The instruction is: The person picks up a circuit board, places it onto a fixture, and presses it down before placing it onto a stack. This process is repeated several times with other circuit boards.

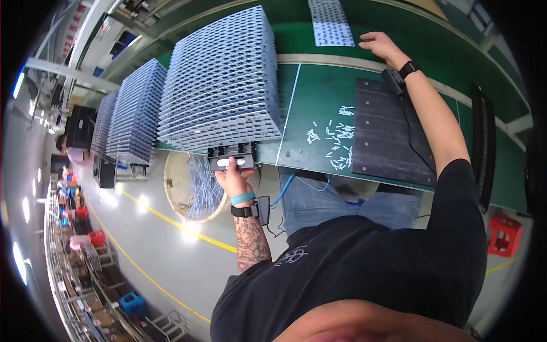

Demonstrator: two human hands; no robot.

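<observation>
At the near edge of the green bench, my left hand (232,181) grips the end of a black plastic rack (236,162) with a pale oval slot. The thumb lies on its face; the other fingers are mostly hidden. Above the rack rises a tall stack of light grey perforated panels (219,80). My right hand (384,48) reaches to the far side, open and holding nothing, its fingers stretched toward the left. Just left of those fingertips, apart from them, a single perforated sheet (331,25) lies on the green surface.
Small white strips (339,137) lie scattered beside a dark grey mat (387,131) on the bench (296,142). More stacked panels (134,111) stand at the left. Below is a round bin (174,185) with thin bluish strands. A red stool (505,236) is at the right.
</observation>
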